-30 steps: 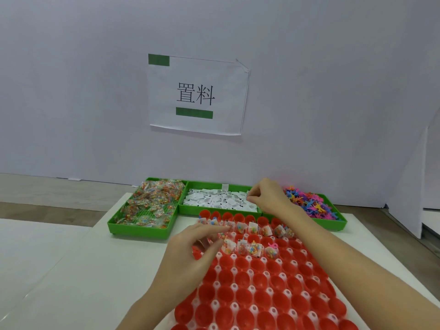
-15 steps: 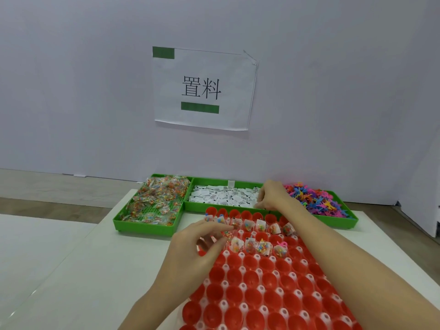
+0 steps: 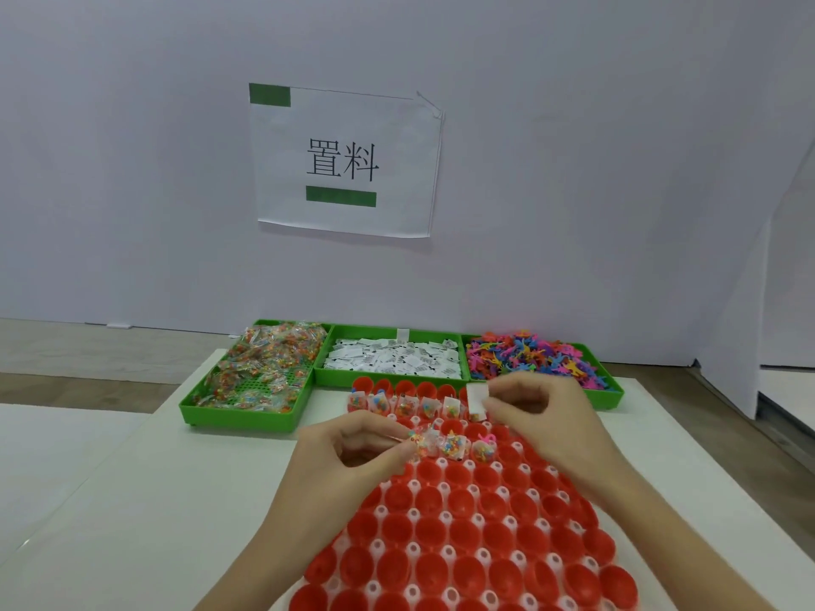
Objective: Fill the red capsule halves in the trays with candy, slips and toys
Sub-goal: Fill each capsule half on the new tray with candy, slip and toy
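Note:
A tray of red capsule halves (image 3: 458, 535) lies in front of me; several halves in its far rows hold candy bags. My right hand (image 3: 538, 416) pinches a white paper slip (image 3: 477, 399) above the far rows. My left hand (image 3: 353, 447) has its fingers curled at a candy bag (image 3: 419, 436) in the second row. Behind the tray stand three green bins: candy bags (image 3: 260, 368), white slips (image 3: 392, 357) and coloured toys (image 3: 533, 357).
The bins and the tray sit on a white table (image 3: 132, 500) with a lower white surface (image 3: 39, 447) to its left. A white wall with a paper sign (image 3: 344, 160) rises right behind the bins.
My right hand has come back from the slip bin toward the tray with a slip pinched in it. My left hand has stayed at the candy bags in the second row.

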A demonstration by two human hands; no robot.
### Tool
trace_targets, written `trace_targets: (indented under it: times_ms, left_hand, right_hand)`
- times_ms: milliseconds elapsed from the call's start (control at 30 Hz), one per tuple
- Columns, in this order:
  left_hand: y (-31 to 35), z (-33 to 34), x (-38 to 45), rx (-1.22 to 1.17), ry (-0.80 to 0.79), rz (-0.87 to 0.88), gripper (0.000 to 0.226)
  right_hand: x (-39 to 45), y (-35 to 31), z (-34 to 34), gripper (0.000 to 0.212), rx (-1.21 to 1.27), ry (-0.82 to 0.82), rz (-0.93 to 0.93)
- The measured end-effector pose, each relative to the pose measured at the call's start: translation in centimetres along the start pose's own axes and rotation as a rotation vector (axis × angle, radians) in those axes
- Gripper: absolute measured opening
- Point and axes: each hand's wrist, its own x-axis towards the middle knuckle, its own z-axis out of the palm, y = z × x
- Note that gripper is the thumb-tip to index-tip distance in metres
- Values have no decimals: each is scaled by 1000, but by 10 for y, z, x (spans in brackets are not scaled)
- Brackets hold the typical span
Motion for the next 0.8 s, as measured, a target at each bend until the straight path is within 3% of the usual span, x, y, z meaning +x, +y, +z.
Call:
trace_targets:
  times_ms: [167,400,667,800]
  left_hand:
    - [1,12,-8,35,-65,17,12]
    - [0,21,-12,122,-36,82,11]
    - [-3,21,-14,155,-38,110,24]
    - [-4,20,-13,163,-71,134,18]
  right_hand:
    - [-51,-6,13,9,70,-52,-4]
    - [-59,-15,22,8,107,-124,-87]
    - [-65,-19,24,7,104,-148,-78]
    - [-66,-19,22,8,110,-157,-71]
